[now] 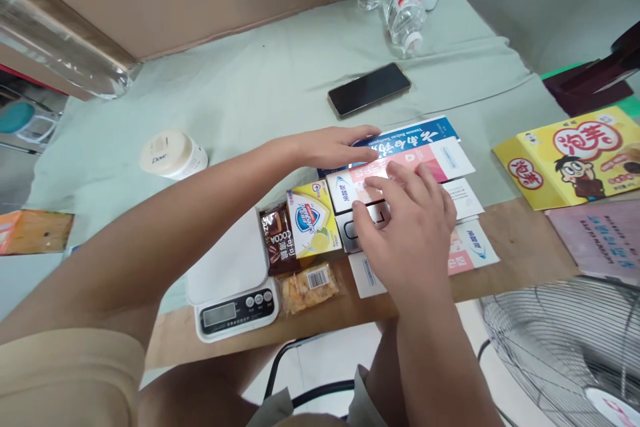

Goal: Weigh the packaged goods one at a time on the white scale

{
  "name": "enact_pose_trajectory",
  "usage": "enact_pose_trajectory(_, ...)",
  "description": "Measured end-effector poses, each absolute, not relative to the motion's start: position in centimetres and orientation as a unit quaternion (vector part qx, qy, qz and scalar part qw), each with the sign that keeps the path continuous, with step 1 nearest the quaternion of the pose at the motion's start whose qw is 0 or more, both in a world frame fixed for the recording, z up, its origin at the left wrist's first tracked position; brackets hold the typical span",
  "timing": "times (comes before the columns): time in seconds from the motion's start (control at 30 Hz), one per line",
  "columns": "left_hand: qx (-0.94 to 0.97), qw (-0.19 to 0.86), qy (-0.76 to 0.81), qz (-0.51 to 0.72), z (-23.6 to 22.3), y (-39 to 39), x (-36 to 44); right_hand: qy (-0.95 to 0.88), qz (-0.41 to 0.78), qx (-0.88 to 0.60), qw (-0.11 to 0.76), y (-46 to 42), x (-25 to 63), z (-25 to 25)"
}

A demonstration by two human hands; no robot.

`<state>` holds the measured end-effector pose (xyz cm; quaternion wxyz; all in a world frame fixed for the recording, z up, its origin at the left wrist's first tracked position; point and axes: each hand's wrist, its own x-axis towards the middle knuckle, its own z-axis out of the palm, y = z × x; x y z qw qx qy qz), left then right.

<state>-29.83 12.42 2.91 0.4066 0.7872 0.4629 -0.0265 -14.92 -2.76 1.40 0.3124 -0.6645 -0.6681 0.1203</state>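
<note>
My left hand (pixel 337 145) lies with fingers stretched over the left part of a blue toothpaste box (pixel 433 128). My right hand (pixel 413 230) rests fingers apart across a pink-and-white box (pixel 363 181) and a grey-and-white box (pixel 351 230) below it. Another pink-and-white box (pixel 475 245) shows partly from under my right hand. Left of these boxes lie a yellow soap box (pixel 314 219), a brown cocoa snack pack (pixel 279 237) and a clear-wrapped snack (pixel 313 285). A white kitchen scale (pixel 227 260) stands beside them.
A white Dove jar (pixel 173 155) and a phone (pixel 370 89) sit on the cloth. Two plastic bottles, one a lying bottle (pixel 403 10), are at the back. A yellow snack carton (pixel 575 157) stands right, above a fan (pixel 575 347). An orange pack (pixel 37 232) lies left.
</note>
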Motion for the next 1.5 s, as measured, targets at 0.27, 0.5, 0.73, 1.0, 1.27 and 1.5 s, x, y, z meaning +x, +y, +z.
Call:
enact_pose_trajectory(0.27,0.767,0.363,0.489,0.202,3.1,12.3,-30.3,-0.630,0.091,-0.620,0.460,-2.6,-15.2,2.1)
enact_pose_trajectory(0.5,0.717,0.213,0.398,0.531,7.7,0.4,-37.9,-0.653,0.134,-0.421,0.615,-5.3,-19.1,4.9)
enact_pose_trajectory(0.73,0.494,0.103,0.537,0.676,5.2,-19.4,-45.7,-0.746,0.198,-0.309,0.555,-10.9,-26.2,6.1)
enact_pose_trajectory(1.0,0.194,0.014,0.847,0.495,0.6,-28.0,-55.3,-0.834,0.398,-0.248,0.292,-20.5,-35.4,1.8)
enact_pose_trajectory(1.27,0.327,0.258,0.806,0.420,-0.7,-29.8,-57.1,-0.792,0.521,-0.303,0.095,-23.3,-42.6,-2.1)
enact_pose_trajectory(1.5,0.344,0.250,0.764,0.486,-1.2,-29.9,-56.9,-0.792,0.538,-0.240,0.159,-23.2,-42.6,-1.9)
